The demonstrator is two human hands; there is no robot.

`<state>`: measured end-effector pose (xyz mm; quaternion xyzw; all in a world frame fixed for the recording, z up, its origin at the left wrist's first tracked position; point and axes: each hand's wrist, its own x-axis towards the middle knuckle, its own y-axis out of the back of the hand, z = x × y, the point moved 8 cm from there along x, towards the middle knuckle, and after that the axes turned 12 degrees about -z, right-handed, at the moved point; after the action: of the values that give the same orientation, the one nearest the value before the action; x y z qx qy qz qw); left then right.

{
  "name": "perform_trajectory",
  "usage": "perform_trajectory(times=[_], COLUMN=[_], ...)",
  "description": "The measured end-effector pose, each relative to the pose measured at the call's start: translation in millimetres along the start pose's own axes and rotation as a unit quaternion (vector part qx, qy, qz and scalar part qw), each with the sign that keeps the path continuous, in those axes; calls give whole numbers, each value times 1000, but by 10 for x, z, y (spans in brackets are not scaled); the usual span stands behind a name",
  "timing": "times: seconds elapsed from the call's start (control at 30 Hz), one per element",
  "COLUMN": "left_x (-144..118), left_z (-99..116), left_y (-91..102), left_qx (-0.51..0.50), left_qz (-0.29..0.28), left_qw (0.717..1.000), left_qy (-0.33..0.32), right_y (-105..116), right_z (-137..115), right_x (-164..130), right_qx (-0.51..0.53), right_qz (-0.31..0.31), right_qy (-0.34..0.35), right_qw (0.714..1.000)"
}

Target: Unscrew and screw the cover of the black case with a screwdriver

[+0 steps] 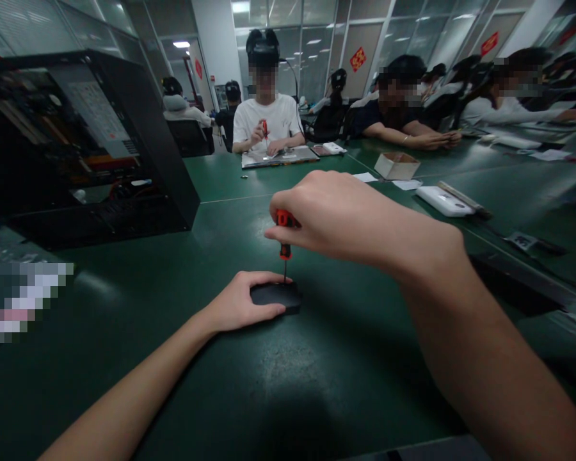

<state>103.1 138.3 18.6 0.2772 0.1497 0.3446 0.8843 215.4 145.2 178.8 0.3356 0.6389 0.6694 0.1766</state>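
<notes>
Head view: a person's right hand (pixel 338 214) is closed around the red-and-black handle of a small screwdriver (pixel 284 240), held upright with its thin metal shaft pointing straight down onto a small black device (pixel 277 296). The left hand (pixel 242 301) lies curled over the device's near-left side, fingers wrapped on its edge and pinning it flat to the desk (pixel 317 384), roughly midway between the desk's near and far edges.

The device is low, dark and matte, with rounded corners; the desk is covered in a smooth, dark green mat that shows a faint sheen under the ceiling lights. The screwdriver's handle looks like hard plastic, banded in red and black.

Doing this step well would seem to call for keeping the shaft plumb over the screw, pressing down lightly while turning from the fingertips, and holding the device steady so the tip does not skip out; whether the tip is seated in a screw head cannot be told at this size.

Toward the desk's far left corner stands an open black computer case (pixel 91 147), its innards showing. Across the far edge, a co-worker in a white shirt (pixel 266 118) holds a similar red tool above a flat grey panel; a small cardboard box (pixel 397 165) and a white oblong device (pixel 444 200) lie to the right.
</notes>
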Motion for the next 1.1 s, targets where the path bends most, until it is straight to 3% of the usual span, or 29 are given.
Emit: perform_trajectory(times=[0.47,0.73,1.1], left_x=[-8,-11,-12], left_z=[10,66,70], left_y=[12,45,38], left_qx=[32,57,52], left_qz=[5,20,14], left_qw=[999,998,999], left_qy=[12,2,-8], right_y=[-108,-94,-110], right_z=[279,127,117], right_x=[139,132,156], right_qx=[47,38,41], right_qz=[48,21,6], right_qy=[-9,-1,-7], right_qw=[998,999,999])
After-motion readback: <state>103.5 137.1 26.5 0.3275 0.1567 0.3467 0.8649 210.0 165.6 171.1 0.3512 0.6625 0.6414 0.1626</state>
